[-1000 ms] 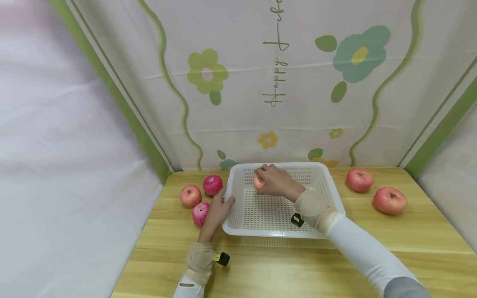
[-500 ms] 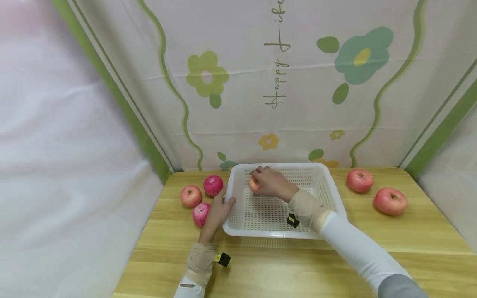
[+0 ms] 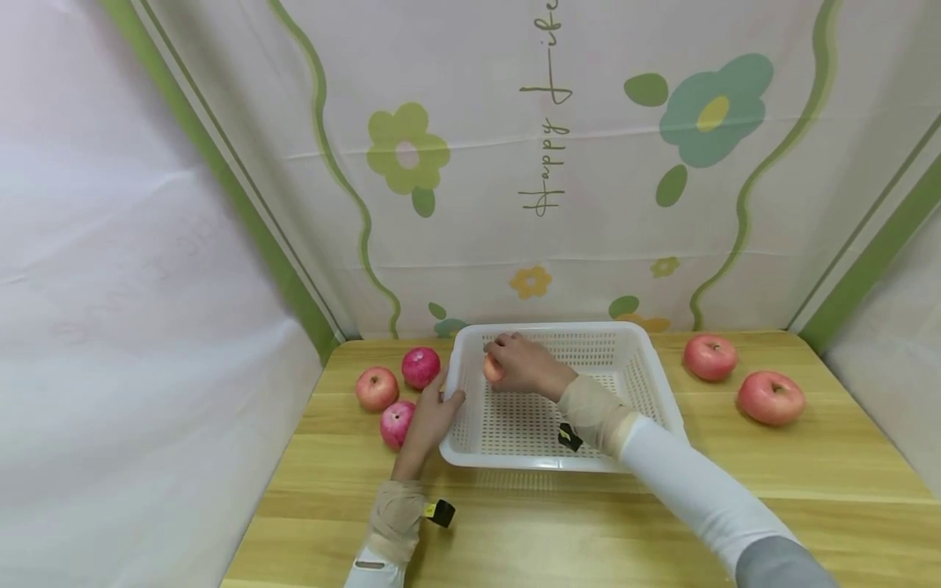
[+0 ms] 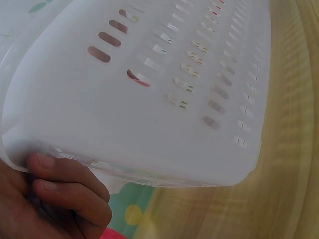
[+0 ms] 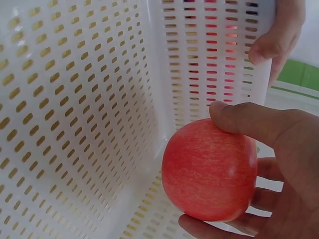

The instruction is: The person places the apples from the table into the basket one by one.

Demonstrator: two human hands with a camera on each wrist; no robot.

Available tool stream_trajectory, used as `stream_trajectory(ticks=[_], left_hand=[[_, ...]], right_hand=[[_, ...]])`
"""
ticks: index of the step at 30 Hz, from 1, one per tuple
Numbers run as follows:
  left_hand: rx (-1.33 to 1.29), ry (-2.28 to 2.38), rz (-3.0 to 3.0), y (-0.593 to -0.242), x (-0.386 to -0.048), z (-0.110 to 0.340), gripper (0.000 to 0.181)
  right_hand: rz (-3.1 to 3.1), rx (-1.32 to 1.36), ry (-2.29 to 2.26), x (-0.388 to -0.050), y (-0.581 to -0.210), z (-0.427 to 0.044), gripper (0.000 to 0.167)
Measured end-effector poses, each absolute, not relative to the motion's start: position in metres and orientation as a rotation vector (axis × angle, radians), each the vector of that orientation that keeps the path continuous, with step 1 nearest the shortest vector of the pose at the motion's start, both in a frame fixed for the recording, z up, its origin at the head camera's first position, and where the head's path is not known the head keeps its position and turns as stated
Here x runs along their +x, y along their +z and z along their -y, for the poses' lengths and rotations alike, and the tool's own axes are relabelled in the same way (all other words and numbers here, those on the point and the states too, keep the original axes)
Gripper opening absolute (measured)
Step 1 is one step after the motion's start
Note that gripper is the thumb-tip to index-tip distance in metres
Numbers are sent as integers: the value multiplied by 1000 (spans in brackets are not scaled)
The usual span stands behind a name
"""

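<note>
A white plastic basket (image 3: pixel 515 463) with slotted walls stands on the wooden table. My left hand (image 3: pixel 431 418) grips its left rim; the left wrist view shows that hand's curled fingers (image 4: pixel 75 191) at the rim. Over the left part of the basket, my right hand (image 3: pixel 528 365) holds a red apple (image 5: pixel 209 172). In the right wrist view the thumb lies on top of the apple and other fingers lie behind and under it. The apple is inside the basket walls; whether it touches the bottom I cannot tell.
Left of the basket sit a pinkish apple (image 3: pixel 377 388) and two magenta round fruits, one behind (image 3: pixel 421 367) and one partly hidden by my left hand (image 3: pixel 397 425). To the right lie two large apples (image 3: pixel 709 357), (image 3: pixel 770 398). A flowered curtain (image 3: pixel 470 229) hangs behind the table.
My right hand, holding the apple, has moved left inside the basket, toward its left wall. The left hand stays on the rim.
</note>
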State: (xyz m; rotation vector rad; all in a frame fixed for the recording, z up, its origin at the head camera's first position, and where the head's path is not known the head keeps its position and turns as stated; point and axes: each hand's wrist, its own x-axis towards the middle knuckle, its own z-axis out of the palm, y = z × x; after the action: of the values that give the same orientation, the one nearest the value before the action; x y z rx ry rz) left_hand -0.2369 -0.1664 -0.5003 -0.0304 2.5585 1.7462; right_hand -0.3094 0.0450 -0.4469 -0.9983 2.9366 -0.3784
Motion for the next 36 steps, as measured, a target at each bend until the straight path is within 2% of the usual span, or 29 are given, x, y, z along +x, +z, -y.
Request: stream_trajectory(ticks=[13, 21, 36], left_hand=[[-18, 1749, -2580, -503, -236, 166, 68], [-10, 1747, -2590, -505, -236, 167, 67], [8, 1754, -2568, -502, -237, 167, 66]], right_hand=[[-2911, -998, -372, -313, -459, -42, 61], [-2888, -985, -345, -314, -461, -38, 66], [-2879, -967, -328, -314, -463, -32, 58]])
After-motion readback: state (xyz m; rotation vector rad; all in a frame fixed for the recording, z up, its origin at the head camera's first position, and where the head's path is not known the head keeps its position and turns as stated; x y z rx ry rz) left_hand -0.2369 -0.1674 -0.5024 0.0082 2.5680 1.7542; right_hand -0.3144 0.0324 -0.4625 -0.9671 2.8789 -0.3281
